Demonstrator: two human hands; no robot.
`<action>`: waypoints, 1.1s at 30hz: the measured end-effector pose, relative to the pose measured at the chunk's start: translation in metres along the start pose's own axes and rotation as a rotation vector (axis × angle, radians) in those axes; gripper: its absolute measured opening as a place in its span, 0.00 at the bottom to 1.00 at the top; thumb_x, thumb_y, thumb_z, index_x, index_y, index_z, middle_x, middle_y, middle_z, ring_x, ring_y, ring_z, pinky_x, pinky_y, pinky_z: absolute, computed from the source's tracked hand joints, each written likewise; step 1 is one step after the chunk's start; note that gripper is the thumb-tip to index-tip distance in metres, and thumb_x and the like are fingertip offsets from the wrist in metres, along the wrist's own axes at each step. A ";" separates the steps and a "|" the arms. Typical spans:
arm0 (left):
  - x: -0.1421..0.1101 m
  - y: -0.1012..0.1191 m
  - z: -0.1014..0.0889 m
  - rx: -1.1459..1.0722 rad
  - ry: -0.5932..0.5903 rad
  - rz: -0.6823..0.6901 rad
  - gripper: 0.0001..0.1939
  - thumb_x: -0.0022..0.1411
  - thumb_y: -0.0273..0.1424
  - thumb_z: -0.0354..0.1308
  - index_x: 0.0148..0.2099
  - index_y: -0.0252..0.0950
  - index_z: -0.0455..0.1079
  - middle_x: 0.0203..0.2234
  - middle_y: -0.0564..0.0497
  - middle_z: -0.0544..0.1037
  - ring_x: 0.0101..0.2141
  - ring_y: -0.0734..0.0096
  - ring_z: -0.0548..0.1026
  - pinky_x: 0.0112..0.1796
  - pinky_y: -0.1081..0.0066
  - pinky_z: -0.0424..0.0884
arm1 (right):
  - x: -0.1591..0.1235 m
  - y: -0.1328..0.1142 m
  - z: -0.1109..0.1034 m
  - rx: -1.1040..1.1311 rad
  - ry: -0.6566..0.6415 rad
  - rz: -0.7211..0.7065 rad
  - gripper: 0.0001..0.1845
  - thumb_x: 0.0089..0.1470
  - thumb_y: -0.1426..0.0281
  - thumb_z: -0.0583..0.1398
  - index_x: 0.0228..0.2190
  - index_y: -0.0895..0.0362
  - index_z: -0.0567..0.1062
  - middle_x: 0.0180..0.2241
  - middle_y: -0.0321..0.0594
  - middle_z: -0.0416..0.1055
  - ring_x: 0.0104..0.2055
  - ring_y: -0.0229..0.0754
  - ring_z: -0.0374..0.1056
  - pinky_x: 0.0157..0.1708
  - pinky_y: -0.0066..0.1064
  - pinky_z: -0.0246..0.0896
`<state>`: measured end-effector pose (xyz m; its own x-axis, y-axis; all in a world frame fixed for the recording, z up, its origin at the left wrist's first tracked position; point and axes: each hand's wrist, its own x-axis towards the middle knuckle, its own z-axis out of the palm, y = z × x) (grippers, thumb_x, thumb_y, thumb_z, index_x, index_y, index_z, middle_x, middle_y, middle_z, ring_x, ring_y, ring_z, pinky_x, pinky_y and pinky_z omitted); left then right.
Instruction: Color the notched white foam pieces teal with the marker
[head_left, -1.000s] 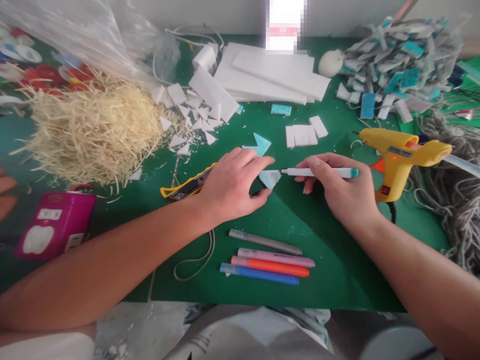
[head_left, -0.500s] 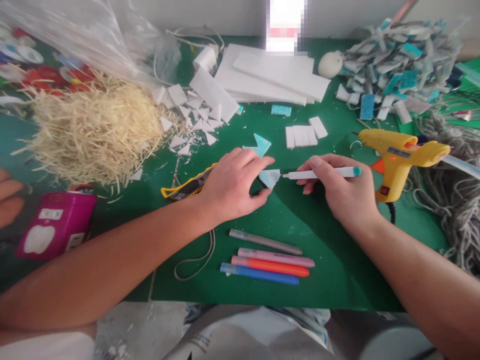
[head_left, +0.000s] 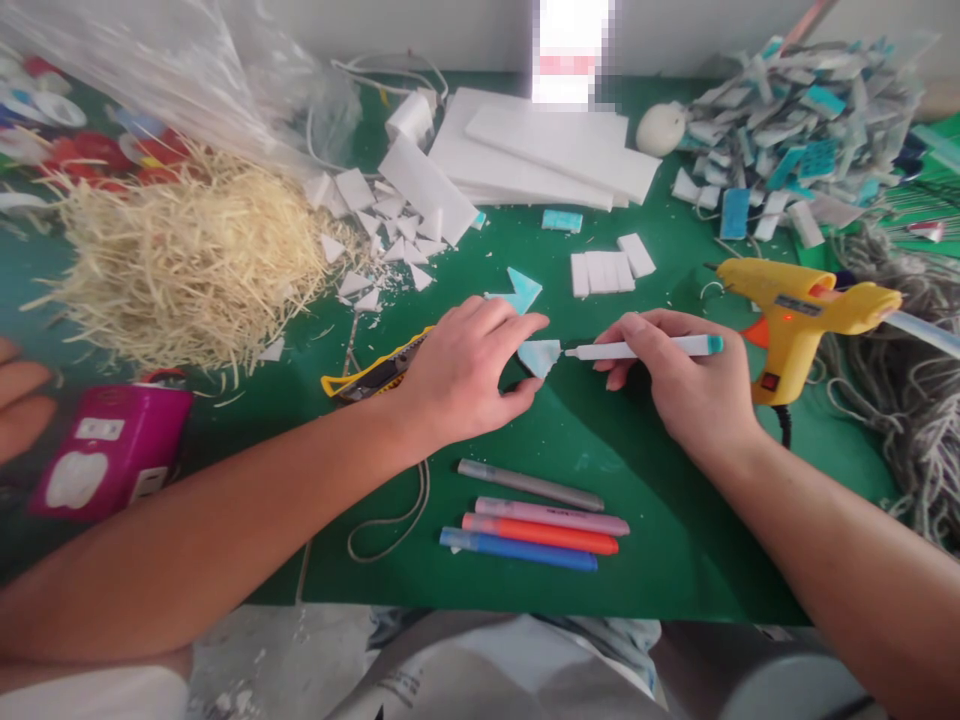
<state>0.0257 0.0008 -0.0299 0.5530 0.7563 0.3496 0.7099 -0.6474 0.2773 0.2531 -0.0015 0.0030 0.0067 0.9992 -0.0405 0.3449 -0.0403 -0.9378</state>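
Observation:
My left hand (head_left: pixel 476 370) is closed on a small foam piece (head_left: pixel 540 356), pale blue on its face, pinched between thumb and fingers just above the table. My right hand (head_left: pixel 675 375) grips a white marker (head_left: pixel 649 347) with a teal end. The marker's tip points left, at or very close to the foam's right edge; contact is hard to make out. Just beyond my left fingers lies a bright blue notched foam piece (head_left: pixel 523 290). A yellow utility knife (head_left: pixel 379 370) lies partly under my left hand.
Several markers (head_left: pixel 551 515) lie near the front edge. A yellow glue gun (head_left: pixel 799 310) with grey yarn (head_left: pixel 900 420) is at right. White foam sheets (head_left: pixel 540 150), foam scraps (head_left: pixel 394 220) and straw (head_left: pixel 195 260) sit behind. Another person's hand (head_left: pixel 22 400) is near a magenta box (head_left: pixel 112 450) at left.
My hands, the foam piece and the marker look almost the same. At far left, the other person's hand has shifted slightly.

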 end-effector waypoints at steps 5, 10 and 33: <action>0.000 0.000 0.000 -0.007 0.017 0.012 0.20 0.68 0.33 0.57 0.59 0.30 0.72 0.43 0.41 0.79 0.43 0.54 0.76 0.44 0.58 0.75 | 0.000 0.001 0.000 0.008 0.008 -0.006 0.13 0.61 0.63 0.68 0.25 0.53 0.82 0.22 0.35 0.78 0.20 0.37 0.70 0.26 0.31 0.69; -0.001 0.000 0.000 0.006 0.000 0.005 0.20 0.68 0.33 0.57 0.59 0.31 0.72 0.43 0.42 0.78 0.43 0.54 0.76 0.44 0.59 0.75 | 0.001 0.001 0.000 0.008 0.010 -0.006 0.13 0.60 0.64 0.67 0.25 0.52 0.82 0.22 0.35 0.77 0.20 0.37 0.70 0.25 0.31 0.69; -0.001 0.000 0.001 0.001 0.032 0.016 0.20 0.68 0.32 0.57 0.59 0.30 0.73 0.43 0.41 0.79 0.43 0.53 0.76 0.44 0.57 0.76 | 0.001 0.001 -0.001 0.002 0.012 -0.017 0.12 0.61 0.64 0.67 0.26 0.53 0.82 0.22 0.36 0.78 0.20 0.37 0.69 0.25 0.31 0.67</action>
<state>0.0260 0.0005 -0.0313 0.5499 0.7427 0.3820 0.7016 -0.6590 0.2711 0.2541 -0.0010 0.0019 0.0120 0.9997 -0.0205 0.3437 -0.0234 -0.9388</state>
